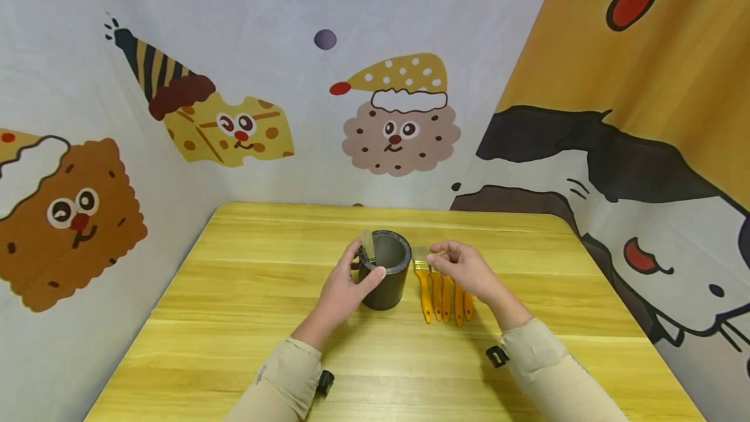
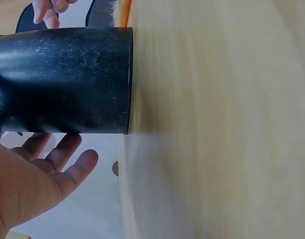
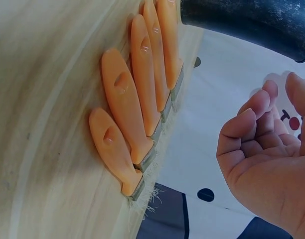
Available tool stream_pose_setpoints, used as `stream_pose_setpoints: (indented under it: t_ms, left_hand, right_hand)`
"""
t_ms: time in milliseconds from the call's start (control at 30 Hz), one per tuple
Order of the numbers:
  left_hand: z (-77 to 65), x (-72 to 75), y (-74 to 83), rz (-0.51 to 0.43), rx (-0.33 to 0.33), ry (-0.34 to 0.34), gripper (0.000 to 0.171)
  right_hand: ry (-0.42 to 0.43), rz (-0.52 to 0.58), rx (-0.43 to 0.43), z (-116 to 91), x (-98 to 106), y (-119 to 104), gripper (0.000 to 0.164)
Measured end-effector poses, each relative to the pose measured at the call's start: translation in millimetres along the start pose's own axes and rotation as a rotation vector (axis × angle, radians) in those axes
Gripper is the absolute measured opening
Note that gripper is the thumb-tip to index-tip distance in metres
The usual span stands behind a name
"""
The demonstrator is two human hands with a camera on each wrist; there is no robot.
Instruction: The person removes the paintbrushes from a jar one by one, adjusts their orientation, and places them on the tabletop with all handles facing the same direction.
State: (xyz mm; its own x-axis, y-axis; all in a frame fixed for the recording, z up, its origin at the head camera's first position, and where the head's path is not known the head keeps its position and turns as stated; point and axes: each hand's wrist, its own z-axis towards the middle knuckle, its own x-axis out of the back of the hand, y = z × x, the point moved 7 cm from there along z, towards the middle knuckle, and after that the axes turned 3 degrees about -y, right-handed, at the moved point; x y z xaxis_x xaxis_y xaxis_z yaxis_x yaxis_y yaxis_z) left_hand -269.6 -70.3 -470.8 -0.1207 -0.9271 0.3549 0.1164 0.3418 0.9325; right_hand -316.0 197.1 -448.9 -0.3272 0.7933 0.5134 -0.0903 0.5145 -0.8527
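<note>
A black cylindrical cup (image 1: 383, 288) stands upright on the table, its mouth facing up. My left hand (image 1: 346, 285) holds it from the left, thumb at the near rim and fingers round the far side. Inside the cup a paintbrush (image 1: 368, 246) leans at the left rim, bristles up, its handle hidden by the wall. To the right of the cup several paintbrushes (image 3: 122, 94) with orange handles lie side by side, handles toward me. Over their bristle ends hovers my right hand (image 1: 463, 269), fingers loosely bent with nothing in them, as the right wrist view shows.
The table (image 1: 246, 318) has a pale yellow wood-grain top with rounded far corners. Behind it hangs a white cloth (image 1: 263, 5) printed with cartoon figures, and a large cartoon animal (image 1: 644, 246) covers the right side. Each sleeve carries a small black device (image 1: 497, 357) near the wrist.
</note>
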Motion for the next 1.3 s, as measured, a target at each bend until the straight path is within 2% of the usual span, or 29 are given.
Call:
stream_pose_setpoints:
  t_ms: [600,933,1133,1300]
  left_hand:
    - [-0.6,0.8,1.1,-0.001,0.016,-0.002,0.083]
    - [-0.9,0.9,1.7,-0.003,0.020,-0.005,0.084]
    - [-0.5,0.6,1.1,0.002,0.019,-0.003,0.084]
    - [0.4,0.0,1.4,-0.005,0.009,-0.010,0.083]
  right_hand:
    - [0.022,0.047,-0.024,-9.3,-0.1,4.7,0.053]
    - [0.009,0.074,-0.015,-10.2,-11.3,-2.0,0.044]
    - [0.030,0.088,0.002,-6.9,-17.2,-13.8,0.046]
    - [0.065,0.076,0.027,-3.7,-20.4,-36.4,0.047]
